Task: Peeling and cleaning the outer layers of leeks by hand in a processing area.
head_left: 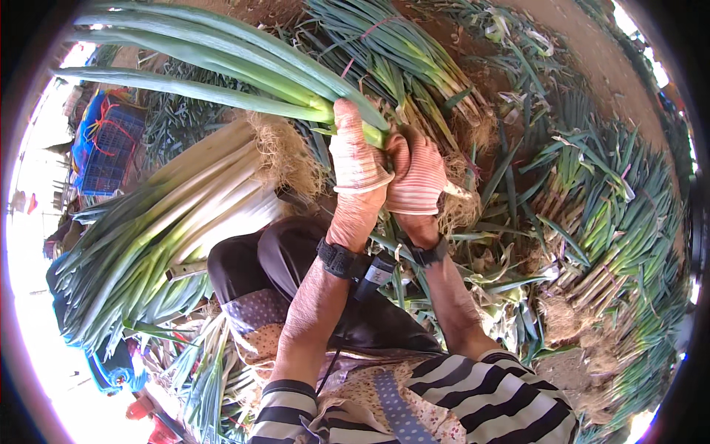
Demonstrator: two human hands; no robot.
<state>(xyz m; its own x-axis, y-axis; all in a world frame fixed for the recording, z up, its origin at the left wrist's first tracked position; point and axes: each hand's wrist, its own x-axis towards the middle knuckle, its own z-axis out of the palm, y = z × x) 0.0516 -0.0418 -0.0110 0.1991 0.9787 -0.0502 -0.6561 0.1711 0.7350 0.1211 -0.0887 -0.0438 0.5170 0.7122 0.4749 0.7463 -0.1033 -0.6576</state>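
In front of my knees, both hands hold one large green onion [296,87]. Its long leaves reach out to the far left, and its pale root end [457,191] pokes out past my right hand. My left hand [359,152], in a whitish worn glove, is closed round the base of the leaves with the thumb laid along them. Right beside it, my right hand [416,174], in a red-and-white striped glove, is closed on the stalk. The fingers hide the middle of the stalk.
A big pile of peeled green onions [177,196] lies to my left, roots toward me. Tied bundles [399,59] lie ahead, more unpeeled ones [592,244] at right. Stripped leaves [510,285] litter the ground. A blue crate [111,152] stands far left.
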